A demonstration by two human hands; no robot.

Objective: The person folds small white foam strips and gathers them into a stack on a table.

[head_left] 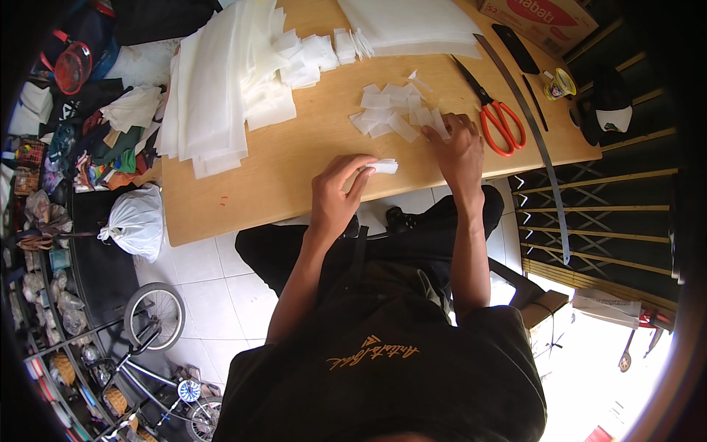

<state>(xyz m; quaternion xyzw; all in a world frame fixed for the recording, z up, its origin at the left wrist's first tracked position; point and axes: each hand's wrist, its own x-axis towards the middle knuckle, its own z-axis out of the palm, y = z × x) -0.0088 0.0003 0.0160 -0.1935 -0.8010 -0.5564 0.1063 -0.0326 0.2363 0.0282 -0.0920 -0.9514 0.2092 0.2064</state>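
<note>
My left hand point(340, 193) is closed at the front edge of the wooden table, pinching a small stack of white rectangular pieces point(386, 166) between thumb and fingers. To its right, my right hand point(462, 151) reaches over the near right side of a loose pile of thin, translucent white pieces point(388, 108). Its thumb and fingertips close around one small white piece point(440, 122) at the pile's edge. Just right of that hand lie scissors point(502, 127) with orange handles and dark blades, pointing away from me.
Long white strips point(213, 96) cover the table's left side, with small cut stacks point(309, 57) beside them. A large white sheet point(412, 26) lies at the back. A long metal ruler point(541, 147) overhangs the right edge, near a yellow cup point(561, 83) and a carton point(537, 20).
</note>
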